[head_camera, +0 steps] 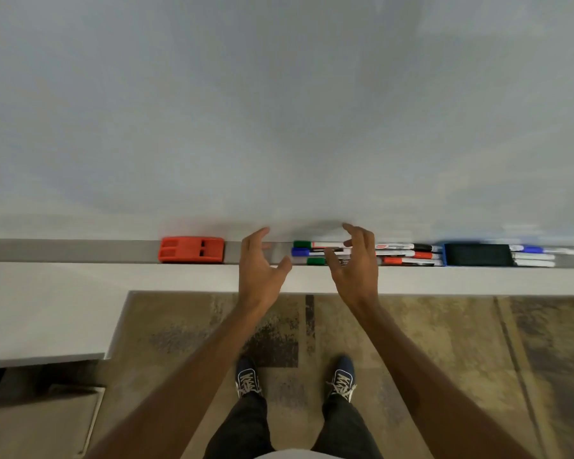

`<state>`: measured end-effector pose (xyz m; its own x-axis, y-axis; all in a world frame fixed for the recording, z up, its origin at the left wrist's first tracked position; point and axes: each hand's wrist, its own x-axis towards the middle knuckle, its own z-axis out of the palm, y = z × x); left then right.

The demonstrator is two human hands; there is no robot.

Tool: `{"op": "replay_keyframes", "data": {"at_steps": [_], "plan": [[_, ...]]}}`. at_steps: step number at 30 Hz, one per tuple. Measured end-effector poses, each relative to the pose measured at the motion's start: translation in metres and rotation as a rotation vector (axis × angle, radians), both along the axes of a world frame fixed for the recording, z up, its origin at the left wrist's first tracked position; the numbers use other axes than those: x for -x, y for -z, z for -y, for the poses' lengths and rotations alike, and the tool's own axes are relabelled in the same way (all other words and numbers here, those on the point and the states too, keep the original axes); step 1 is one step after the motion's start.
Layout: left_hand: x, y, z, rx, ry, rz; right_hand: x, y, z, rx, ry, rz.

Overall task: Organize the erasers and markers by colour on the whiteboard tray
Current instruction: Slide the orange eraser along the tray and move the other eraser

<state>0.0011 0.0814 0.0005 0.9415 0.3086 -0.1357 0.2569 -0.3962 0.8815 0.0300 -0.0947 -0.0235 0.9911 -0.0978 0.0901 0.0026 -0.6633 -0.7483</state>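
Grey tray [63, 250] — carpet [444, 342], seemingly mottled

Probably an office or classroom: a wide whiteboard [279, 111] is filling the wall, its tray [63, 250] holding markers [408, 253], above patterned carpet [444, 342].

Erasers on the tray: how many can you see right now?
2. A red eraser sits alone left of the left hand; a blue-framed eraser lies right of the marker pile. None looks hidden.
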Motion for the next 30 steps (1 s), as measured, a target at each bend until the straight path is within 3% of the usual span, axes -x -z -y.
{"op": "replay_keyframes", "data": {"at_steps": [15,23,30], "plan": [[-0.026,0.020,0.231,0.069,0.193,-0.163,-0.015,0.007,0.243,0.126,0.259,0.028],[-0.055,0.034,0.310,0.108,0.304,-0.299,-0.031,0.023,0.325,0.105,0.361,-0.194],[-0.068,0.043,0.337,0.063,0.312,-0.321,-0.040,0.034,0.345,0.002,0.318,-0.306]]}}
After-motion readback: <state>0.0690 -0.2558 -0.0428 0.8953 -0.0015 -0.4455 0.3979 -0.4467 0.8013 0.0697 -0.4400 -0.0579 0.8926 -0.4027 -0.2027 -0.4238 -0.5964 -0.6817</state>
